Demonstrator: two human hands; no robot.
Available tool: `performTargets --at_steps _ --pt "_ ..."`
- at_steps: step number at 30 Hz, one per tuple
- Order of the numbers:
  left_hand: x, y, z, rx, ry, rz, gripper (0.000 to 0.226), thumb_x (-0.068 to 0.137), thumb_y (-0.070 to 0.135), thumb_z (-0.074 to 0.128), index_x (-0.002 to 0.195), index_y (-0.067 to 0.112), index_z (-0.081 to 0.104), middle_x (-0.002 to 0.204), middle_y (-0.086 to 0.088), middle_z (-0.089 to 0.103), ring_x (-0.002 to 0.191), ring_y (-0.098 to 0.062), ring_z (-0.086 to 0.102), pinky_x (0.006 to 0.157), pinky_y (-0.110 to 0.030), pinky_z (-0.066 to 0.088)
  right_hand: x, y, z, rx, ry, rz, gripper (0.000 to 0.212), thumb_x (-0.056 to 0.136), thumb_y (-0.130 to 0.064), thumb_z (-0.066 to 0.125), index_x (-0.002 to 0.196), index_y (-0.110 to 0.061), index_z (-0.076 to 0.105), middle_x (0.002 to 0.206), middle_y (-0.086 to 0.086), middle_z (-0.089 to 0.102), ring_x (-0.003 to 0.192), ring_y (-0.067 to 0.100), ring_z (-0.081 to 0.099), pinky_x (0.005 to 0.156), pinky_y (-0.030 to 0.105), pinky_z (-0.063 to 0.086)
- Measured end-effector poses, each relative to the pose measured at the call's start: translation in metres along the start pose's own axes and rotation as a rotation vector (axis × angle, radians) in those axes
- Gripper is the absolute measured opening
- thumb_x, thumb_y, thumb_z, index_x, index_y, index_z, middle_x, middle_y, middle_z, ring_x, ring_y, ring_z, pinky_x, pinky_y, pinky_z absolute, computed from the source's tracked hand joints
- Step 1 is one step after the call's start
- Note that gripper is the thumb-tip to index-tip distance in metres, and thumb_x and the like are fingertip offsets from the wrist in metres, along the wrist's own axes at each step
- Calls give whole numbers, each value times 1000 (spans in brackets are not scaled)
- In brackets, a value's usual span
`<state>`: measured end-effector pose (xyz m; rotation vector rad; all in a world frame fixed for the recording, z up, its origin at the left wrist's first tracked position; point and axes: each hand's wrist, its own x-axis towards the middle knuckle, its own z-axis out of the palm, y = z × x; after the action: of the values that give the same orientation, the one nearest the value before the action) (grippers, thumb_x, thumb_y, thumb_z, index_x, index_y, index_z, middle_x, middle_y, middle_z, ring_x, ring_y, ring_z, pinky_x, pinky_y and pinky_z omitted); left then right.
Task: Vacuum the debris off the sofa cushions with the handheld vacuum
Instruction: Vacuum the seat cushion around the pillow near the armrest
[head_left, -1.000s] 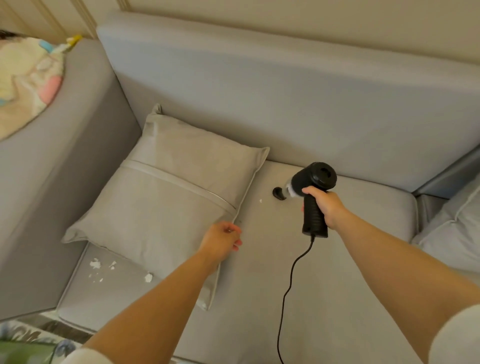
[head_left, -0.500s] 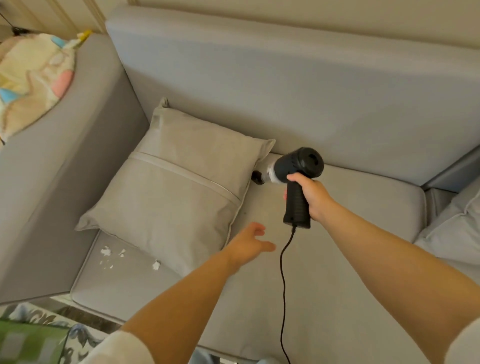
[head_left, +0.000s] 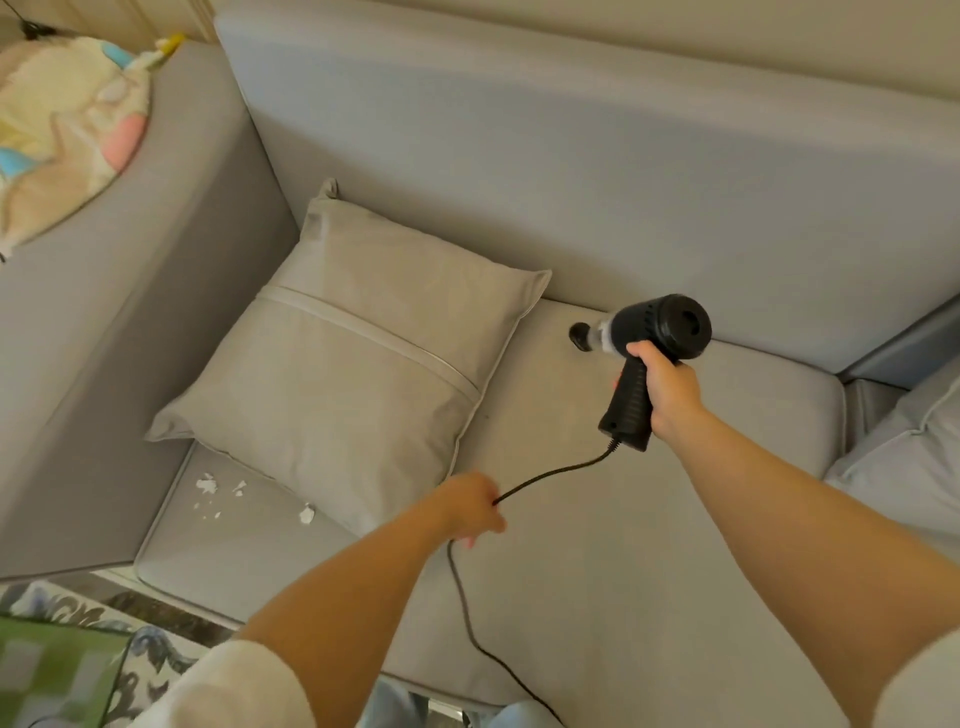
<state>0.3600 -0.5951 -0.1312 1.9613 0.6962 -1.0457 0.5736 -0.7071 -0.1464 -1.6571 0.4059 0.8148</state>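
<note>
My right hand (head_left: 667, 387) grips the handle of the black handheld vacuum (head_left: 655, 332). Its nozzle points left and down at the grey seat cushion (head_left: 597, 519), close to the backrest. My left hand (head_left: 470, 506) is closed on the vacuum's black cord (head_left: 561, 473), just right of the grey throw pillow (head_left: 358, 374). White debris (head_left: 208, 486) lies scattered on the seat's front left corner, with one larger white scrap (head_left: 306, 514) at the pillow's front edge.
The sofa armrest (head_left: 119, 332) rises on the left with a pastel blanket (head_left: 57, 130) on top. The backrest (head_left: 571, 171) runs behind. Another grey cushion (head_left: 909, 457) sits at the right. A patterned rug (head_left: 78, 654) lies below the seat edge.
My left hand left the pillow's edge, swung right and closed on the cord. The vacuum went up toward the pillow's corner, then back right along the backrest seam.
</note>
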Motion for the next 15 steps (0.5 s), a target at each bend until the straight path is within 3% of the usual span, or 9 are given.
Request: performTargets --at_steps 2,4,6,8,11,13,15 --pt "-12 -33 0 87 -45 -115 15 86 14 52 81 3 61 69 -9 69 53 -12 55 56 -19 42 3 15 -3 -46 38 45 36 77 -24 68 106 -7 56 94 13 59 88 28 60 85 42 51" --pt "-23 -59 -1 15 -17 -177 15 86 12 51 71 11 49 64 -2 54 48 -10 49 52 -18 41 -1 32 -1 -80 33 121 36 77 -27 68 105 -8 54 88 10 58 81 25 58 77 39 49" --pt "-28 -68 -1 -12 15 -172 14 87 12 50 74 11 48 68 1 45 55 -15 49 58 -24 48 -8 44 4 -175 -28 142 29 77 -27 67 96 -9 55 82 8 57 74 22 57 65 33 48" --pt "-31 -63 -2 20 -27 -139 12 90 11 46 90 6 57 80 -5 50 68 -22 54 65 -30 53 -17 48 8 -278 -137 149 25 76 -27 67 91 -9 58 81 11 60 71 23 59 59 30 47" --pt "-36 -55 -2 100 -105 -95 29 93 8 38 110 0 61 113 -22 56 100 -40 61 62 -27 51 -29 55 18 -371 -233 128 29 76 -28 68 92 -5 61 78 13 63 68 25 62 58 30 49" --pt "-43 -55 -2 107 -84 -67 30 93 8 38 111 -1 60 108 -22 55 101 -40 60 65 -29 52 -38 69 27 -404 -164 57 21 75 -26 69 84 -10 58 79 11 60 70 24 59 58 29 47" --pt "-53 -65 0 106 -70 -49 29 94 12 41 111 -2 59 95 -15 51 85 -32 58 63 -29 51 -47 83 33 -371 -105 67 19 75 -25 69 81 -13 56 79 9 59 70 23 57 60 29 47"
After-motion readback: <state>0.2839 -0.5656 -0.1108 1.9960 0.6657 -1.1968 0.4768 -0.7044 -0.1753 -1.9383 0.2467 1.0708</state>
